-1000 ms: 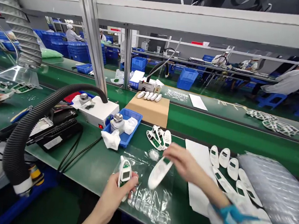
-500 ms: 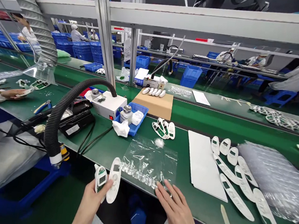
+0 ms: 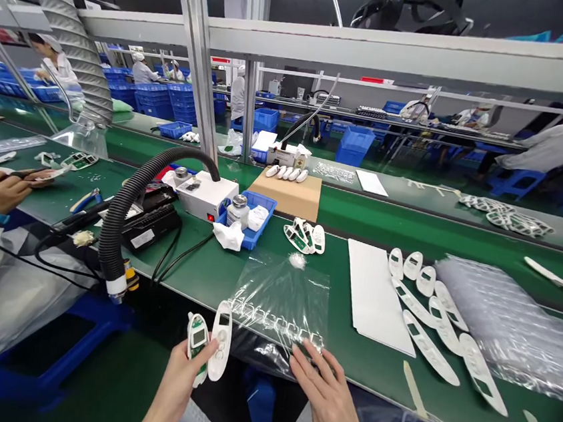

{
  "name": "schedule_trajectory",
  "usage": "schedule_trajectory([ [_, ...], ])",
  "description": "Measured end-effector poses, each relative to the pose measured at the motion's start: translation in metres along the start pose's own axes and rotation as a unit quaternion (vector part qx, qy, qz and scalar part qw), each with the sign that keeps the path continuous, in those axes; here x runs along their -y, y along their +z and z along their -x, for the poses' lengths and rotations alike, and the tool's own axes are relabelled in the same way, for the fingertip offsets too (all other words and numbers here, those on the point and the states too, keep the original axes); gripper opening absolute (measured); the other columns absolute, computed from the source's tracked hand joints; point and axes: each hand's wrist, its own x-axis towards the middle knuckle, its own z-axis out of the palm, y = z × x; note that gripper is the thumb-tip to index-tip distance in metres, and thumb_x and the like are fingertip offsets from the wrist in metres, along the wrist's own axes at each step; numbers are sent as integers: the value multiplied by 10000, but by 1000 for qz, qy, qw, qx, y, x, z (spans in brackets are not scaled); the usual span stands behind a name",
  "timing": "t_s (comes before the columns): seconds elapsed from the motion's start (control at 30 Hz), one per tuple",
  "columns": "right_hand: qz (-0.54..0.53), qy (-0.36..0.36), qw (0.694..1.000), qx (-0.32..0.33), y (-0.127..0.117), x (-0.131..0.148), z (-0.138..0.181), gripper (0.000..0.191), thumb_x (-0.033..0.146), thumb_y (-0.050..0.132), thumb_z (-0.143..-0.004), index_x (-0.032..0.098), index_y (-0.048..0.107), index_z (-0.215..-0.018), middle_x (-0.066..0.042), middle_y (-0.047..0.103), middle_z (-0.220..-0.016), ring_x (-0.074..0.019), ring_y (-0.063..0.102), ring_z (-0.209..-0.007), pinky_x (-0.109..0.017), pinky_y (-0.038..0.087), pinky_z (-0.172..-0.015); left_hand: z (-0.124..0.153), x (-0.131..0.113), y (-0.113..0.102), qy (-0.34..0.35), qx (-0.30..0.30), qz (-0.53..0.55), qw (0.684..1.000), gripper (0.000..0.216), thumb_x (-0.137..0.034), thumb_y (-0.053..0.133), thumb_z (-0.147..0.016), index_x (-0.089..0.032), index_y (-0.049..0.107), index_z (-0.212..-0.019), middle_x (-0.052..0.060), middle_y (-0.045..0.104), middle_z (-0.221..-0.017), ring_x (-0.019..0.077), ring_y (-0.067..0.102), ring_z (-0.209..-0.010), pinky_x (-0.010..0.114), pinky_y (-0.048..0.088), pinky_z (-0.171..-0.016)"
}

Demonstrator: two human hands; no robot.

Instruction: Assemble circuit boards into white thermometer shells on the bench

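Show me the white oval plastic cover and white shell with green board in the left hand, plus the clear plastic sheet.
White oval plastic cover (image 3: pixel 221 348), head view: face below window.
White shell with green board (image 3: pixel 198 336), head view: screen.
Clear plastic sheet (image 3: pixel 285 293), head view: its middle.

A second ago the right hand (image 3: pixel 320 390) held the cover (image 3: pixel 220 345) above the bag (image 3: pixel 284 282); now the cover has passed to the left hand (image 3: pixel 178 371), beside the device (image 3: pixel 197 340). The right hand has come down with its fingers on the bag's near end. The left hand has drawn back past the edge of the surface (image 3: pixel 201 278), and the bag's near end now droops over that edge.
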Motion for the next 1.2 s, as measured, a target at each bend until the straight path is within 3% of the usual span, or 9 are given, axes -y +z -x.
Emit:
schedule_trajectory([
  [0.27, -8, 22, 1000, 10, -1, 22, 11, 622, -45, 352, -765, 140, 489, -1343, -50, 560, -1354, -245, 426, -1319, -415, 401, -976, 21, 7, -6, -49, -29, 12, 998, 552, -362, 878, -518, -111, 659, -958, 88, 753, -805, 254, 711, -829, 250, 539, -633],
  [0.43, -96, 20, 995, 0, -23, 23, 9, 376, 102, 511, -832, 194, 590, -1188, -67, 687, -1153, -263, 596, -1084, -441, 411, -920, 20, 16, -16, -105, -43, 10, 993, 541, -332, 879, -522, -121, 647, -963, 107, 753, -819, 309, 710, -837, 315, 558, -614],
  [0.5, -135, 79, 987, -39, -29, 16, 4, 283, 126, 522, -851, 210, 608, -1107, -66, 700, -991, -243, 625, -925, -428, 426, -841, 19, 13, -24, -113, -72, 16, 991, 542, -328, 883, -510, -133, 647, -957, 95, 752, -796, 318, 710, -815, 318, 548, -579],
  [0.6, -137, 234, 960, -67, -26, -3, -9, 208, 146, 448, -915, 215, 600, -1038, -66, 626, -895, -221, 590, -834, -395, 417, -748, 23, 2, -30, -94, -117, 25, 988, 531, -313, 892, -482, -147, 656, -927, 69, 748, -768, 305, 708, -795, 305, 537, -575],
  [0.7, -121, 323, 938, -39, -19, -20, -24, 166, 223, 432, -948, 215, 598, -950, -52, 586, -876, -212, 557, -822, -367, 404, -715, 31, -8, -11, -53, -93, 26, 994, 550, -345, 895, -470, -142, 656, -922, 53, 745, -771, 264, 701, -810, 271, 534, -625],
  [0.9, -153, 371, 916, 9, -14, -28, -36, 180, 257, 468, -937, 217, 546, -780, -13, 578, -788, -202, 541, -780, -354, 380, -713, 39, 2, 81, 47, 81, -29, 995, 485, -404, 823, -587, -103, 682, -941, 77, 741, -838, 222, 669, -826, 273, 510, -735],
  [0.97, -178, 376, 909, 1, -14, -27, -34, 206, 257, 453, -942, 215, 524, -754, -5, 577, -769, -194, 539, -765, -346, 376, -707, 36, 9, 102, 85, 108, -70, 988, 381, -393, 795, -630, -107, 696, -862, 64, 730, -810, 201, 648, -792, 268, 495, -729],
  [1.07, -215, 376, 900, -48, -19, -24, -29, 236, 268, 410, -960, 218, 496, -746, -7, 571, -762, -191, 527, -763, -349, 363, -717, 29, 15, 111, 101, 101, -102, 984, 320, -399, 760, -673, -112, 691, -798, 43, 707, -761, 165, 606, -727, 251, 472, -688],
  [1.2, -265, 405, 867, -118, -35, -22, -28, 217, 315, 434, -959, 224, 506, -775, -15, 561, -785, -199, 513, -786, -355, 339, -749, 29, 13, 106, 67, 100, -101, 988, 351, -406, 776, -653, -106, 692, -815, 41, 692, -756, 152, 582, -715, 238, 454, -665],
])
